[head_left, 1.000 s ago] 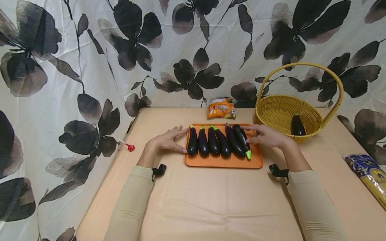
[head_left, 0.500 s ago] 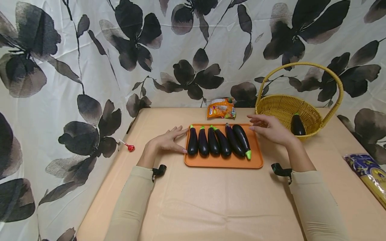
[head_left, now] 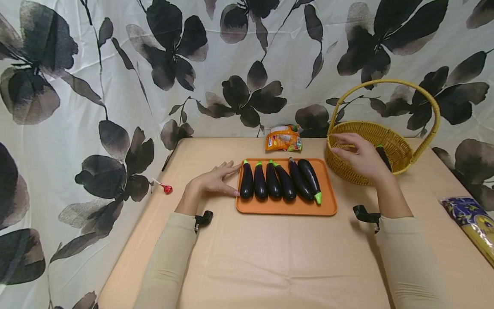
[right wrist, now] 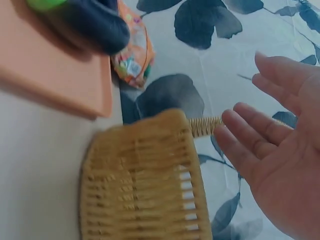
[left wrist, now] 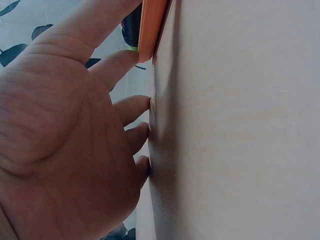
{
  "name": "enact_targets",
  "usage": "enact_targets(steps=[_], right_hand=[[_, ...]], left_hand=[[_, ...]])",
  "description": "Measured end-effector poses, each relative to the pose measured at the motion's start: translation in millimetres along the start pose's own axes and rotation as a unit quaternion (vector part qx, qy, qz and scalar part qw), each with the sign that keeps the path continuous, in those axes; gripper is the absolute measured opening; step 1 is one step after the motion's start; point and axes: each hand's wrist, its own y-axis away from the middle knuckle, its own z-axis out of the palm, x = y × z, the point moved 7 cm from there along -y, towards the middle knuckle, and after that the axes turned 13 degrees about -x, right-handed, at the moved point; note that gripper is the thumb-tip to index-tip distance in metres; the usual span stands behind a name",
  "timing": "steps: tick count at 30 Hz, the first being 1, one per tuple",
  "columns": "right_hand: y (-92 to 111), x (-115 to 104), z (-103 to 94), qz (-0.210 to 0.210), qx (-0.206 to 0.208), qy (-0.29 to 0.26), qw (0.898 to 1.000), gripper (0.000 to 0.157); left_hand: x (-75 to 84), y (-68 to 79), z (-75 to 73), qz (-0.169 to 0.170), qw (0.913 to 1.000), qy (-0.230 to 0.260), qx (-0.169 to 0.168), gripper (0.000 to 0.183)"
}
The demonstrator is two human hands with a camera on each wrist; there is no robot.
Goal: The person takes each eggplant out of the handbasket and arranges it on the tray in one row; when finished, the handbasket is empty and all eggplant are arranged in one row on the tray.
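Note:
Several dark eggplants (head_left: 273, 183) lie side by side on an orange tray (head_left: 297, 208); the rightmost one (head_left: 310, 175) points its green stem toward the person. At the tray's left edge, my left hand (head_left: 213, 179) touches the rim with its thumb, fingers spread; in the left wrist view its other fingertips meet the table. My right hand (head_left: 360, 155) hovers in front of the yellow wicker basket (head_left: 349, 171), holding nothing, its fingers relaxed in the right wrist view. Inside the basket is one eggplant (head_left: 384, 157), partly hidden behind that hand.
Behind the tray stands an orange snack bag (head_left: 283, 138). A red lollipop (head_left: 167, 189) lies near the table's left edge, and a blue and yellow packet (head_left: 472, 227) at the far right. The basket's tall handle (head_left: 386, 80) arches above it. Floral cloth hangs behind the table.
My right hand has left the rightmost eggplant and moved right to the basket, carrying nothing. That eggplant and the others keep their places on the tray. The left hand stays still.

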Motion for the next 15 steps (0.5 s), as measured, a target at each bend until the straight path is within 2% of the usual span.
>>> enact_targets(steps=[5, 15], right_hand=[[4, 10, -13.0, 0.002, 0.007, 0.026, 1.0, 0.054], [7, 35, -36.4, 0.027, -0.013, 0.057, 0.998, 0.057]], left_hand=[[0.0, 0.4, 0.1, 0.001, 1.0, 0.004, -0.002, 0.113], [0.6, 0.8, -0.1, -0.001, 1.0, 0.005, -0.001, 0.113]])
